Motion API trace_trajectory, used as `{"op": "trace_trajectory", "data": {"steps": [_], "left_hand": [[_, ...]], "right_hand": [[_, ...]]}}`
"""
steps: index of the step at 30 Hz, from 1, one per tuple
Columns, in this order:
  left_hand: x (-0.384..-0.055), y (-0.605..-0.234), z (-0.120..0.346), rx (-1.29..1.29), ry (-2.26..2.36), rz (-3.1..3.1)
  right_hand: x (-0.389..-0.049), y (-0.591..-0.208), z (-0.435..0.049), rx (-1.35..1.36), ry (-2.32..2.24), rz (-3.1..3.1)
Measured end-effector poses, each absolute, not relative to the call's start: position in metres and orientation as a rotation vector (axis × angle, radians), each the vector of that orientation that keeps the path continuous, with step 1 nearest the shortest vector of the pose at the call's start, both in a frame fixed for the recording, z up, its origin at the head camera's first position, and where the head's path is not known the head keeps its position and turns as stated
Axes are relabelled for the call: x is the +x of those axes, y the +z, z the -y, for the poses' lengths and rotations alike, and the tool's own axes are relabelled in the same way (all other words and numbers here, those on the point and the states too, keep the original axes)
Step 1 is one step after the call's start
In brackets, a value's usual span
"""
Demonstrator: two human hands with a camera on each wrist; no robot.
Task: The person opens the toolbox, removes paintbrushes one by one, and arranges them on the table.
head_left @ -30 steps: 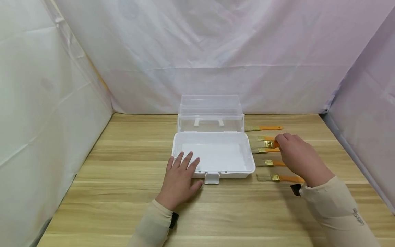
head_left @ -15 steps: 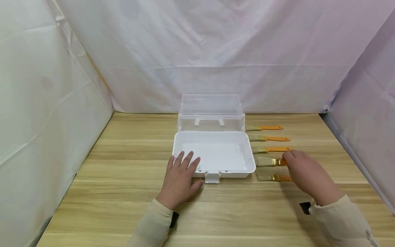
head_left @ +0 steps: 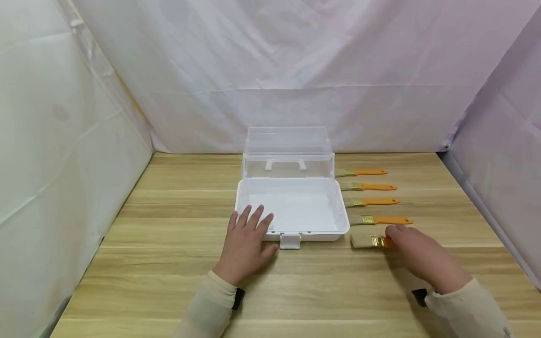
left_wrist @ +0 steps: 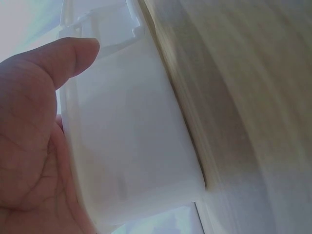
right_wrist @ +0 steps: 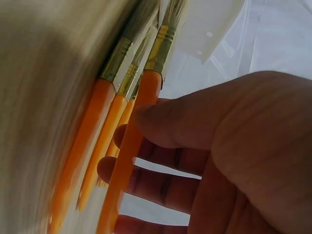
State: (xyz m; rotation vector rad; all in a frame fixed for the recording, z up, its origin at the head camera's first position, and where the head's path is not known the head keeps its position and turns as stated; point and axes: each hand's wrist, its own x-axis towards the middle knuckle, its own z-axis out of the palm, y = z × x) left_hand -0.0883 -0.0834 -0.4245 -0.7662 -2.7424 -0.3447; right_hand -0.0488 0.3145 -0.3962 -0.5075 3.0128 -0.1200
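Observation:
In the head view my right hand (head_left: 422, 258) holds a flat paintbrush (right_wrist: 127, 146) by its orange handle, bristles pointing left. Thumb and fingers pinch that handle in the right wrist view. The held brush overlaps the front of the row and largely hides another paintbrush (right_wrist: 80, 146) lying on the table beneath it. My left hand (head_left: 243, 251) rests on the front left corner of a white box (head_left: 325, 236), fingers extended over the rim. Its thumb (left_wrist: 80, 53) lies along the box's outer front wall, close to the latch (head_left: 290, 241).
Several paintbrushes (head_left: 376, 187) lie in a row right of the box, bristles toward it. The clear lid (head_left: 289, 143) stands raised at the back, with a white handle (head_left: 285, 165). Pale cloth walls (head_left: 296, 108) surround the wooden table (head_left: 177, 225).
My right hand has carried its paintbrush along the row, from the far brushes toward the front one. The left hand stays on the box corner.

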Motion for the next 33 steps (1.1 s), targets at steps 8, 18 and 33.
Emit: {"op": "trace_trajectory", "data": {"steps": [8, 18, 33], "left_hand": [[-0.088, -0.423, 0.084, -0.765, -0.352, 2.742], [-0.087, -0.423, 0.085, -0.759, -0.342, 2.741], [-0.088, -0.422, 0.085, -0.761, -0.328, 2.747]], "right_hand": [[-0.036, -0.399, -0.316, -0.531, -0.160, -2.970], [-0.030, -0.408, -0.316, -0.485, -0.183, -2.935], [-0.026, -0.413, -0.319, -0.512, -0.187, -2.986]]}}
